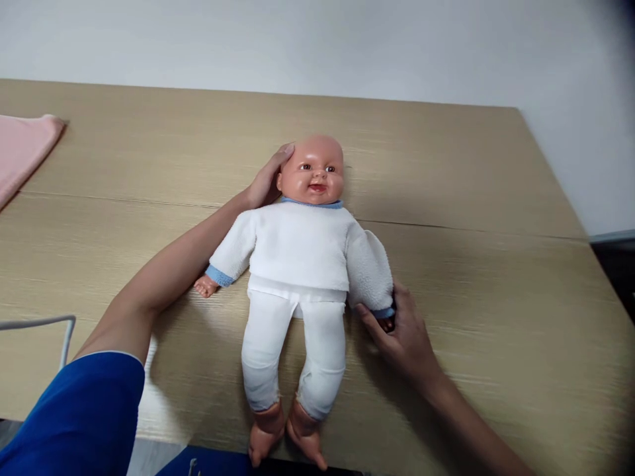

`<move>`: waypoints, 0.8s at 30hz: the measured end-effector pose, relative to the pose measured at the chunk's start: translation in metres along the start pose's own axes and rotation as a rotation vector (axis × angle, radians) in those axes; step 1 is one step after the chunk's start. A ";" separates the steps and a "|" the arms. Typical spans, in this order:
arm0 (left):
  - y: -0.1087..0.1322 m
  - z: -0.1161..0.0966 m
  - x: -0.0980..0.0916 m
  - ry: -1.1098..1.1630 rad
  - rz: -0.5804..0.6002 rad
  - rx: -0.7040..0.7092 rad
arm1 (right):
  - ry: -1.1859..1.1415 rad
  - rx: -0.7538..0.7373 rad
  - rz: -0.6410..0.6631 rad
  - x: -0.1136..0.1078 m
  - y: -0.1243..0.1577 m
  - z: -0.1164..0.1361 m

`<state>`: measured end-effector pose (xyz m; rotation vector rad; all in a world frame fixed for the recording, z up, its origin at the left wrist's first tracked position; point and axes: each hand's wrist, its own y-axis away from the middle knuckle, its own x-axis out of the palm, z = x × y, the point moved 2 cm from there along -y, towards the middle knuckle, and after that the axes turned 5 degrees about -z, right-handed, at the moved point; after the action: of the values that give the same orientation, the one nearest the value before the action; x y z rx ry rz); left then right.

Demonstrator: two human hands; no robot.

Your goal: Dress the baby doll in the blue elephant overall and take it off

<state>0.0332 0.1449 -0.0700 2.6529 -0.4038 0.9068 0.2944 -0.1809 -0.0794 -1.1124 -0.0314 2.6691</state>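
A baby doll (299, 248) lies face up on the table, its head toward the far side and its feet at the near edge. It wears a white fleece sweater with blue collar and cuffs, and white trousers. My left hand (270, 177) cups the side and back of the doll's head, its fingers partly hidden behind it. My right hand (404, 334) is closed around the blue cuff and hand at the end of the doll's arm on the right. The doll's other arm lies stretched out across my left forearm.
The light wooden table (471, 172) has a seam running across it. A folded pink cloth (24, 149) lies at the far left. Nearer on the left is a thin white bent bar (40, 324). A pale wall (317, 46) stands behind the table.
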 end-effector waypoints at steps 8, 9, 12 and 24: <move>0.006 -0.002 0.005 -0.014 0.021 -0.056 | 0.001 0.009 0.015 -0.001 0.000 -0.001; 0.006 -0.002 0.004 -0.016 0.019 -0.055 | 0.001 0.007 0.018 -0.001 0.000 -0.001; 0.004 -0.001 0.003 -0.033 0.042 -0.061 | 0.001 -0.007 0.019 -0.001 0.000 -0.001; 0.016 -0.008 0.015 -0.107 0.108 -0.123 | 0.002 -0.001 0.023 -0.001 0.000 -0.002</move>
<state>0.0349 0.1307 -0.0511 2.5946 -0.6126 0.7472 0.2960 -0.1811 -0.0803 -1.1219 -0.0195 2.6880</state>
